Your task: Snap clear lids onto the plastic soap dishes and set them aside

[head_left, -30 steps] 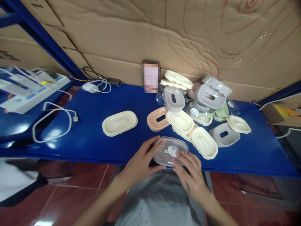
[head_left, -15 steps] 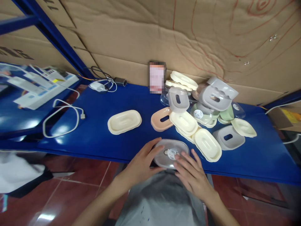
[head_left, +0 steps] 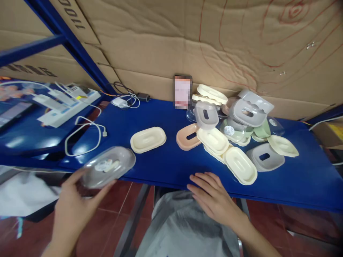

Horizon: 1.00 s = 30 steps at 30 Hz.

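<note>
My left hand (head_left: 80, 200) grips an oval box (head_left: 122, 162) with a clear cover and a round white label, at the table's front left edge. Thumb and fingers clasp its near end, and the box tilts slightly. My right hand (head_left: 211, 196) lies at the front edge with its fingers stretched out and holds nothing. Beyond the left hand rests a cream oval tray (head_left: 148, 140). Nearest to my right hand are another cream tray (head_left: 240, 166) and a peach oval piece with a slot (head_left: 184, 141).
A pile of grey slotted pieces (head_left: 248, 114), cream trays and clear covers (head_left: 232, 127) fills the back right. A phone (head_left: 182, 92) leans on the cardboard. At the left are a power strip (head_left: 66, 110) and a white cable (head_left: 100, 137).
The clear-covered box has moved left from between both hands, carried by my left hand. My right hand has let go of it and stays near the front edge.
</note>
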{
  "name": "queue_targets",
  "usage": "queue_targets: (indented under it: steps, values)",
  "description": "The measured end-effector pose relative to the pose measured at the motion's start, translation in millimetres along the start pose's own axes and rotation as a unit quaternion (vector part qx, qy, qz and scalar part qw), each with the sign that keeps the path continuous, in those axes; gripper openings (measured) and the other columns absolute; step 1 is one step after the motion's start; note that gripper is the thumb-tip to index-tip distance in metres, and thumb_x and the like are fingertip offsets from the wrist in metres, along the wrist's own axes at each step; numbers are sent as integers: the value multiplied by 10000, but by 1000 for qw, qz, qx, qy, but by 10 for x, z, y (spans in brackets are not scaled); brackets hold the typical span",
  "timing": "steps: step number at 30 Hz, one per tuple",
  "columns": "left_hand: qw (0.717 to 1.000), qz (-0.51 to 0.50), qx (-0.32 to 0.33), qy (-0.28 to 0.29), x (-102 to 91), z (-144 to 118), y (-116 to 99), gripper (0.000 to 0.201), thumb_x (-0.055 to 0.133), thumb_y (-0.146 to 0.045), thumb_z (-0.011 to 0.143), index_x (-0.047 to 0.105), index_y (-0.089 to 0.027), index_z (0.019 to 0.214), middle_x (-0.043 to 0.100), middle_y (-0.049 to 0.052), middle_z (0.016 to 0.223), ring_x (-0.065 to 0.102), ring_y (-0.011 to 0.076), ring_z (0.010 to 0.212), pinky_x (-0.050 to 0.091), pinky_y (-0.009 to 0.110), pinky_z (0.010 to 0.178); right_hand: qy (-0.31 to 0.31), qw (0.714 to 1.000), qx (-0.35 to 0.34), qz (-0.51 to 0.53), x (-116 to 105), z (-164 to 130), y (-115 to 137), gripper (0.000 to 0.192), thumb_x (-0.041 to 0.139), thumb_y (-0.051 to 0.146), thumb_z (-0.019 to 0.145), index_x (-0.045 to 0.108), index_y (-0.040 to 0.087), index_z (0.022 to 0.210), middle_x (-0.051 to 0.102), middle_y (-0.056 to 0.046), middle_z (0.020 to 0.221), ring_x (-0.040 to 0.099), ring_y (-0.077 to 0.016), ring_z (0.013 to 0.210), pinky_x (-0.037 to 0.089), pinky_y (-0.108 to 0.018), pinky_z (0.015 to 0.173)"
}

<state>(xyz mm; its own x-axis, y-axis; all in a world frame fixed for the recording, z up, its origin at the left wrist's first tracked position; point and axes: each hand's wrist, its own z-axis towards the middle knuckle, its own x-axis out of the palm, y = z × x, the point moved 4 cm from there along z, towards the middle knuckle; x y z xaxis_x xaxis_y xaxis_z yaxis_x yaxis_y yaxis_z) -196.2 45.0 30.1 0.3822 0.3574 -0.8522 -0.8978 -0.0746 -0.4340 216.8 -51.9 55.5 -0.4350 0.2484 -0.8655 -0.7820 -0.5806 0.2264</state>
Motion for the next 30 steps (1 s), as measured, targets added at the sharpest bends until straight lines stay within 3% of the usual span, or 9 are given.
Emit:
queue_targets:
  steps: [4,7,10,12,14,17,20,25,30]
  values:
    - [999,4,-33,-14,163,515,-38,988,793,-779,754,514,-164,1476,646,164,1400,692,438,1253,606,638,1031,-4,1000,-24,9,23,244,115,278,556,227,1108,708,227,1340,736,-18,1441,634,-224,1358,488,-458,1175]
    - [1000,-10,24,9,359,861,-220,969,780,-705,827,472,-87,1507,618,221,1442,627,471,1361,548,666,1109,-6,1000,-7,5,13,314,74,293,547,224,1107,702,220,1356,732,-41,1447,639,-233,1357,514,-465,1153]
    - [992,-36,117,2,468,959,-476,918,715,-630,939,410,-35,1568,536,278,1547,498,486,1507,455,674,1214,-3,1000,23,-12,-1,341,-30,338,540,210,1103,669,204,1416,713,-76,1475,636,-246,1371,519,-482,1154]
    - [984,-43,168,-47,454,850,-663,820,669,-553,1011,388,-65,1606,419,283,1658,377,477,1598,384,672,1274,0,999,44,-24,-20,344,-135,378,544,200,1097,638,200,1464,689,-94,1509,623,-252,1394,506,-487,1172]
    - [975,-32,207,-78,437,647,-849,663,642,-477,1053,448,-144,1593,352,243,1721,358,463,1613,376,668,1278,-11,997,65,-33,-54,336,-266,408,558,191,1089,614,204,1493,676,-99,1526,614,-254,1406,493,-481,1183]
    - [959,-15,283,-5,516,312,-1106,442,630,-446,1069,610,-229,1453,496,189,1648,518,448,1501,469,644,1178,-37,992,97,-67,-88,337,-462,453,563,179,1083,580,213,1535,681,-96,1521,605,-271,1418,475,-489,1185]
    - [940,-38,332,70,589,63,-1239,348,594,-428,1085,661,-227,1361,669,159,1455,613,404,1398,519,589,1118,-13,988,101,-112,-29,421,-564,495,530,168,1091,535,219,1584,652,-95,1560,584,-277,1454,431,-501,1211]
    - [923,-94,367,73,501,-165,-1267,168,633,-328,1077,682,-228,1203,744,106,1239,680,334,1296,554,512,1077,49,988,48,-137,36,665,-582,509,471,187,1116,474,187,1625,591,-103,1624,511,-259,1535,342,-512,1272]
    - [894,-131,421,79,482,-367,-1391,161,645,-230,1069,694,-231,1222,760,80,1205,680,297,1268,580,455,1038,1,980,95,-178,-143,649,-773,488,543,268,1102,518,200,1584,591,-140,1617,548,-334,1487,386,-557,1217]
